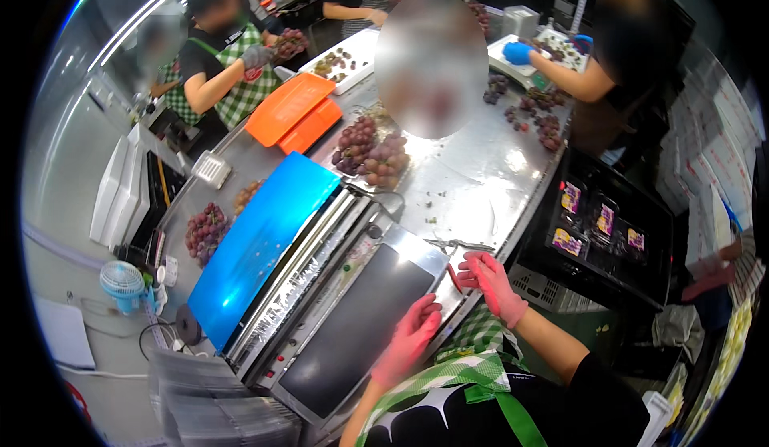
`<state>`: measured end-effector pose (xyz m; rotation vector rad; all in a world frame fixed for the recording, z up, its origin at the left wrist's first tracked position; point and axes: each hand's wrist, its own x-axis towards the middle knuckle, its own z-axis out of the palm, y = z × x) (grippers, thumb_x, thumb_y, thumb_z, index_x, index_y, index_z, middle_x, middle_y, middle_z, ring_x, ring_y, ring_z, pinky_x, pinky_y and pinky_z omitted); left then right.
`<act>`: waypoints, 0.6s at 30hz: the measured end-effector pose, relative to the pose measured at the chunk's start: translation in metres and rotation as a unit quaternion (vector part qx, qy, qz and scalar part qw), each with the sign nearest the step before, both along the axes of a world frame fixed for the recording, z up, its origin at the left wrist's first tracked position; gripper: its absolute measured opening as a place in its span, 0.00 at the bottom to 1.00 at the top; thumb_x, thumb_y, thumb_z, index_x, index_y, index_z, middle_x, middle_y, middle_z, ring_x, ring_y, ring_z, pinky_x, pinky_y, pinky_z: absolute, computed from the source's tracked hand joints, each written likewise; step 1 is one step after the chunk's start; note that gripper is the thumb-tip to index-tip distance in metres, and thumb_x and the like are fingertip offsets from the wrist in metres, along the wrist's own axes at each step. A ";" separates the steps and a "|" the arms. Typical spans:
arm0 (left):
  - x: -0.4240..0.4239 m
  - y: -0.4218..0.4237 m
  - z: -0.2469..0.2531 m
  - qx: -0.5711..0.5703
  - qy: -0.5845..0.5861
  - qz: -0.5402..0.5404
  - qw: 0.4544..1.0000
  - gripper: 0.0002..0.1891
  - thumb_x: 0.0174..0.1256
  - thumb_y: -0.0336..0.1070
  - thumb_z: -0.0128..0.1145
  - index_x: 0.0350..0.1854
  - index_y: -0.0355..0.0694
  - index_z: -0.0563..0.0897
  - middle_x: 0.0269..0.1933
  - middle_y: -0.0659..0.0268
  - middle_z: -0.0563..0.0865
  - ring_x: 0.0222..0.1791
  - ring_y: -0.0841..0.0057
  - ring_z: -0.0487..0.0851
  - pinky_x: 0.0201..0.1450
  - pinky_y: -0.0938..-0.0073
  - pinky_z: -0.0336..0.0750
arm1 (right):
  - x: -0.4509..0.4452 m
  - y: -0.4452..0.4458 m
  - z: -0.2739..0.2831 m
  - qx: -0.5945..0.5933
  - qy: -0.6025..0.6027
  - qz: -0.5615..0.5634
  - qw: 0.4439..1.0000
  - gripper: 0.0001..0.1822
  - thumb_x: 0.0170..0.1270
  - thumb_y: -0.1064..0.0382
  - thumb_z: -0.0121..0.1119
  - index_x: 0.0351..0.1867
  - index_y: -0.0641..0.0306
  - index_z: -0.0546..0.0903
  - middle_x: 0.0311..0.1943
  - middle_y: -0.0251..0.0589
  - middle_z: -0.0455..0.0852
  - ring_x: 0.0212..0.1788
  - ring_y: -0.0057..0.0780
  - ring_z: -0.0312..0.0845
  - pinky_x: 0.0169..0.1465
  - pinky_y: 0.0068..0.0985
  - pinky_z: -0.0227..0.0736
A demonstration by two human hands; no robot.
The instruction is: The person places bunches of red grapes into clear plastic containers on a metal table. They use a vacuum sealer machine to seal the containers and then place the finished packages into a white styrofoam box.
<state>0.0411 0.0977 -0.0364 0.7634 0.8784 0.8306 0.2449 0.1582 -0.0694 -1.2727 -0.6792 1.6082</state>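
Note:
My left hand (410,340), in a pink glove, hovers by the near edge of a film-wrapping machine's dark plate (360,327), fingers apart and holding nothing. To its right my right hand (489,285), gloved alike, is raised beside the table edge with fingers curled loosely, nothing visible in it. Pruning shears or scissors (462,244) with red handles lie just past the right hand. A blue cover (264,249) tops the machine's film roller. Beyond the machine, red grape bunches (369,152) rest on the metal table (468,188).
An orange bin (291,110) stands on the table's far left. Stacked clear plastic trays (222,399) are at the near left. A black crate (601,225) with packed clear boxes stands at the right. Several co-workers handle grapes around the table; one wears blue gloves.

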 end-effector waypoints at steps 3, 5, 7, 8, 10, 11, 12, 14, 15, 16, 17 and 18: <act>0.006 0.019 0.009 0.007 -0.001 0.014 1.000 0.26 0.67 0.39 0.54 0.64 0.35 0.65 0.56 0.64 0.75 0.56 0.79 0.71 0.61 0.76 0.63 | -0.007 0.048 -0.004 0.061 -0.039 0.013 0.997 0.14 0.68 0.60 0.52 0.50 0.65 0.72 0.37 0.34 0.78 0.37 0.19 0.73 0.41 0.20 0.72; 0.010 0.041 0.009 0.018 -0.009 0.017 1.000 0.25 0.67 0.39 0.54 0.64 0.36 0.66 0.56 0.64 0.75 0.56 0.79 0.71 0.61 0.77 0.63 | -0.003 0.096 -0.017 0.079 -0.036 -0.021 0.996 0.14 0.67 0.63 0.50 0.51 0.67 0.72 0.37 0.34 0.78 0.36 0.18 0.72 0.41 0.20 0.71; 0.021 0.058 0.006 0.014 -0.006 0.032 0.999 0.26 0.67 0.40 0.54 0.64 0.35 0.65 0.55 0.64 0.75 0.54 0.80 0.72 0.59 0.78 0.64 | 0.007 0.159 -0.049 0.141 -0.147 0.014 0.979 0.16 0.66 0.61 0.51 0.52 0.67 0.71 0.37 0.37 0.79 0.36 0.21 0.73 0.41 0.21 0.71; 0.026 0.070 0.001 0.014 0.003 0.048 0.999 0.27 0.67 0.40 0.54 0.64 0.34 0.64 0.54 0.64 0.75 0.52 0.81 0.72 0.57 0.80 0.65 | 0.005 0.191 -0.055 0.130 -0.190 0.043 0.972 0.18 0.65 0.61 0.51 0.53 0.66 0.71 0.38 0.39 0.79 0.38 0.25 0.74 0.43 0.23 0.71; 0.037 0.092 0.012 0.001 0.013 0.077 0.997 0.28 0.67 0.40 0.55 0.64 0.32 0.63 0.50 0.66 0.76 0.48 0.82 0.72 0.51 0.82 0.67 | -0.004 0.246 -0.059 0.108 -0.270 0.080 0.953 0.20 0.62 0.60 0.52 0.54 0.65 0.70 0.40 0.42 0.79 0.42 0.31 0.76 0.47 0.28 0.71; 0.047 0.104 0.009 0.010 0.016 0.075 0.997 0.28 0.67 0.40 0.54 0.64 0.32 0.63 0.50 0.66 0.76 0.47 0.82 0.72 0.50 0.82 0.67 | -0.005 0.273 -0.068 0.142 -0.333 0.084 0.928 0.21 0.61 0.60 0.51 0.55 0.64 0.70 0.43 0.44 0.78 0.44 0.34 0.75 0.50 0.30 0.70; 0.055 0.114 0.003 0.016 0.018 0.071 0.997 0.28 0.67 0.40 0.54 0.64 0.32 0.63 0.50 0.66 0.76 0.47 0.82 0.72 0.49 0.82 0.67 | -0.007 0.298 -0.078 0.172 -0.395 0.086 0.898 0.22 0.61 0.60 0.51 0.56 0.63 0.69 0.45 0.46 0.77 0.47 0.37 0.74 0.52 0.33 0.68; 0.068 0.134 0.005 -0.008 0.068 0.058 0.996 0.26 0.68 0.39 0.54 0.64 0.33 0.64 0.49 0.66 0.77 0.47 0.83 0.72 0.47 0.83 0.68 | -0.015 0.341 -0.094 0.222 -0.495 0.091 0.835 0.23 0.60 0.59 0.50 0.58 0.61 0.68 0.50 0.48 0.75 0.51 0.42 0.73 0.55 0.36 0.66; 0.073 0.138 0.004 -0.018 0.066 0.072 0.995 0.26 0.68 0.39 0.54 0.64 0.33 0.64 0.49 0.66 0.77 0.47 0.83 0.72 0.47 0.83 0.68 | -0.021 0.356 -0.097 0.243 -0.537 0.097 0.802 0.24 0.60 0.59 0.49 0.59 0.59 0.67 0.52 0.48 0.74 0.53 0.43 0.71 0.57 0.37 0.65; 0.077 0.142 0.002 -0.029 0.065 0.083 0.994 0.26 0.67 0.39 0.54 0.64 0.33 0.64 0.49 0.66 0.77 0.47 0.83 0.72 0.46 0.83 0.68 | -0.024 0.369 -0.099 0.263 -0.578 0.100 0.766 0.24 0.60 0.59 0.48 0.59 0.58 0.67 0.54 0.48 0.72 0.55 0.44 0.70 0.58 0.38 0.64; 0.081 0.147 0.001 -0.039 0.064 0.091 0.993 0.26 0.67 0.39 0.54 0.64 0.34 0.64 0.49 0.66 0.77 0.47 0.83 0.72 0.46 0.84 0.68 | -0.023 0.381 -0.101 0.233 -0.585 0.143 0.763 0.24 0.60 0.59 0.48 0.60 0.56 0.66 0.54 0.48 0.72 0.55 0.44 0.71 0.57 0.38 0.65; 0.081 0.152 0.002 -0.060 0.084 0.087 0.991 0.27 0.67 0.41 0.55 0.64 0.34 0.65 0.49 0.66 0.76 0.47 0.83 0.72 0.46 0.84 0.68 | -0.025 0.385 -0.095 0.204 -0.591 0.191 0.757 0.25 0.60 0.59 0.48 0.61 0.55 0.66 0.54 0.48 0.72 0.55 0.44 0.71 0.57 0.38 0.66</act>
